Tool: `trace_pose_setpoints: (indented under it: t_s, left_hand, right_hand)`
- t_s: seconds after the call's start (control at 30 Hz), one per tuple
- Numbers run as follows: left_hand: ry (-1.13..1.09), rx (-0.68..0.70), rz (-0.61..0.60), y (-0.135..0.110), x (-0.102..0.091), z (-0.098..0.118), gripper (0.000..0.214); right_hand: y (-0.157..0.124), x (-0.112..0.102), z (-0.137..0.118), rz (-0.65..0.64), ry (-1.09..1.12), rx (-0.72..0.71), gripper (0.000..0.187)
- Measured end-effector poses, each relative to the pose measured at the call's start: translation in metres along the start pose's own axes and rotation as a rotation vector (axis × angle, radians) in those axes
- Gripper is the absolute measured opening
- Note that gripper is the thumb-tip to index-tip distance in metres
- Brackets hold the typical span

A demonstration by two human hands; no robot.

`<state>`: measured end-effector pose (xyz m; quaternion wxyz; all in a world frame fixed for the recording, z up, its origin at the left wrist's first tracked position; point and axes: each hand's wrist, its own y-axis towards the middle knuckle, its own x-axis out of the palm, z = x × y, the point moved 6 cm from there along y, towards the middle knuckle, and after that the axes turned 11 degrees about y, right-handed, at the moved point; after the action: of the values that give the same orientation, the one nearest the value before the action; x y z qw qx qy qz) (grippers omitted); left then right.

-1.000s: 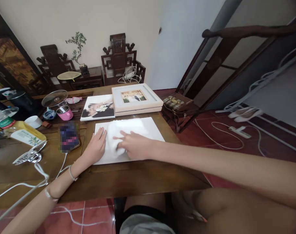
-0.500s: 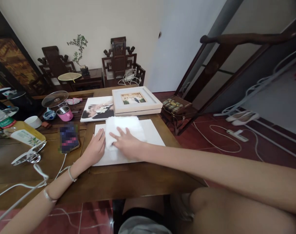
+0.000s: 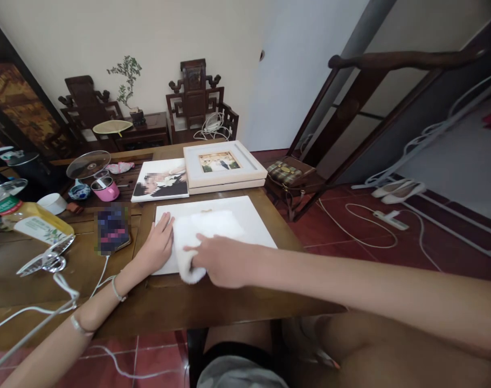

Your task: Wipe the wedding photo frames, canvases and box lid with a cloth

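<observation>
A white board or album [image 3: 245, 207] lies flat near the table's front edge, with a small tan mark near its top. On it, a fluffy white cloth [image 3: 188, 231] hangs slightly over the board's front edge. My right hand [image 3: 225, 258] presses down on this cloth and grips it, fingers bent toward its left side. My left hand [image 3: 158, 245] lies flat on the board's left edge beside the cloth, fingers stretched out, holding nothing.
Behind the board lie a photo panel [image 3: 160, 183] and a white boxed frame with a picture [image 3: 225, 153]. To the left are a phone [image 3: 112, 229], a pink cup [image 3: 105, 189], a bottle of yellow liquid [image 3: 35, 218], a clear hair claw [image 3: 47, 258] and white cables. A wooden chair [image 3: 350, 102] stands right.
My right hand has pulled the cloth toward me, down to the board's front edge, uncovering the tan mark. My left hand stays nearly in place.
</observation>
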<state>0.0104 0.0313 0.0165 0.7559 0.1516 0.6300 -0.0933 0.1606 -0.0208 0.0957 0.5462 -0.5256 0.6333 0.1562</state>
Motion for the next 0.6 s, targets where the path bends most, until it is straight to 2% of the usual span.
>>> trace_pose_setpoints:
  t_s: [0.17,0.3,0.43,0.6]
  left_hand:
    - [-0.053,-0.029,0.033,0.004,0.004,-0.003,0.05]
    - [-0.186,-0.098,0.094,0.01,0.0,-0.006,0.05]
    - [-0.456,-0.254,0.245,0.01,-0.015,-0.011,0.053]
    - [-0.627,-0.328,0.422,0.003,-0.031,-0.012,0.059]
  right_hand:
    - [0.023,-0.012,0.057,0.22,-0.128,0.052,0.057]
    - [0.042,-0.011,0.071,0.266,-0.168,0.16,0.055]
    - [0.052,-0.008,0.049,0.2,-0.19,0.141,0.054]
    - [0.041,0.002,-0.006,0.085,-0.171,-0.072,0.044]
